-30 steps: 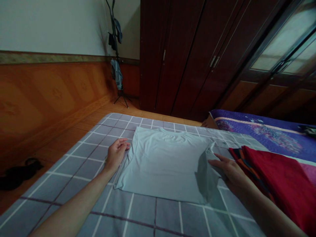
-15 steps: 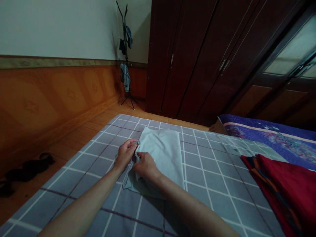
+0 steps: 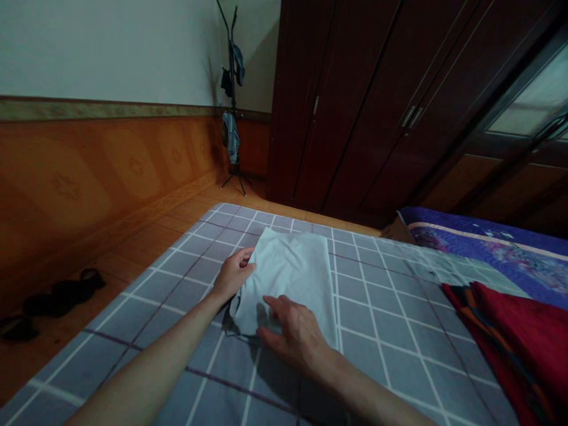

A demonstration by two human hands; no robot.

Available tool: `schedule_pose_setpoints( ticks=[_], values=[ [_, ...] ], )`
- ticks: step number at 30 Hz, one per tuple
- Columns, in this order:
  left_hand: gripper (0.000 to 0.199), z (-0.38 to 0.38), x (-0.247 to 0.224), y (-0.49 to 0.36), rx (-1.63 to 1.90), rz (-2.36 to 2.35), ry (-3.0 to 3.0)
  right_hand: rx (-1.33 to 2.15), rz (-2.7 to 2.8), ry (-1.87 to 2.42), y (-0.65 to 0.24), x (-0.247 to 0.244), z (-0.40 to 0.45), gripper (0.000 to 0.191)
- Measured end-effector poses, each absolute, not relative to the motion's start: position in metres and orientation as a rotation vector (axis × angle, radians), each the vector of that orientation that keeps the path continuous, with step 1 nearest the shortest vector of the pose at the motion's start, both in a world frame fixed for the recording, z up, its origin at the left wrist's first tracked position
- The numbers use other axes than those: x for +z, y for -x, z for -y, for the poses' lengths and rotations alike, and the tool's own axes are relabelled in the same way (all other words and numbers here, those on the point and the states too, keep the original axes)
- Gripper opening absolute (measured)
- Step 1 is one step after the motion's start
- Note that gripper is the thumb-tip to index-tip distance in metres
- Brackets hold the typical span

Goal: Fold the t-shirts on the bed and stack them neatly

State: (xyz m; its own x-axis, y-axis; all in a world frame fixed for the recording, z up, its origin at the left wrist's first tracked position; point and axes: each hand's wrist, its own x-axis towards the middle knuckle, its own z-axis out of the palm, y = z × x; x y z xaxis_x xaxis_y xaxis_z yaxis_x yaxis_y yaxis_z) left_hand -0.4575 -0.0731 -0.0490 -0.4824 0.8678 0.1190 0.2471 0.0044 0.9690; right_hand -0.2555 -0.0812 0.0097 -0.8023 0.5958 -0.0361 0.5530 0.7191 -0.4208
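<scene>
A pale, light-grey folded garment (image 3: pixel 295 263) lies as a rough rectangle on the checked bedsheet (image 3: pixel 377 313); its exact kind does not show. At its left edge, my left hand (image 3: pixel 234 275) pinches the fabric, thumb on top and the other fingers partly hidden along the edge. My right hand (image 3: pixel 297 334) is over the garment's near part, thumb and index finger spread apart, holding nothing. Darker layers show at the near left corner under the top fold.
Red folded clothes (image 3: pixel 519 331) lie at the bed's right side. Beyond is a purple floral mattress (image 3: pixel 488 236). A dark wardrobe (image 3: pixel 346 106) stands behind the bed, with a coat rack (image 3: pixel 232 89) in the corner. Black items (image 3: pixel 62 299) lie on the floor at left.
My right hand has let go of the garment's left edge and moved right and nearer, its fingers opening. The left edge now lies flatter. My left hand stays there.
</scene>
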Motion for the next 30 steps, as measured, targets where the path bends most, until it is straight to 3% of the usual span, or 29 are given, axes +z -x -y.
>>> schedule_pose_setpoints(
  ticks=[7,14,21,25,30],
  values=[
    [0.049,0.075,-0.048,0.458,1.446,-1.797,-1.185,0.296,2.939,0.956,0.17,0.001,0.067,0.017],
    [0.051,0.075,-0.054,0.457,1.439,-1.827,-1.245,0.27,2.963,0.931,0.148,-0.001,0.068,0.011],
    [0.052,0.076,-0.054,0.456,1.386,-1.887,-1.269,0.102,2.874,0.86,0.145,-0.015,0.074,0.007],
    [0.051,0.075,-0.055,0.455,1.379,-1.923,-1.285,0.063,2.79,0.784,0.14,-0.019,0.073,0.019],
    [0.047,0.074,-0.06,0.455,1.378,-1.945,-1.396,0.09,2.715,0.785,0.13,-0.022,0.074,0.021]
  ],
)
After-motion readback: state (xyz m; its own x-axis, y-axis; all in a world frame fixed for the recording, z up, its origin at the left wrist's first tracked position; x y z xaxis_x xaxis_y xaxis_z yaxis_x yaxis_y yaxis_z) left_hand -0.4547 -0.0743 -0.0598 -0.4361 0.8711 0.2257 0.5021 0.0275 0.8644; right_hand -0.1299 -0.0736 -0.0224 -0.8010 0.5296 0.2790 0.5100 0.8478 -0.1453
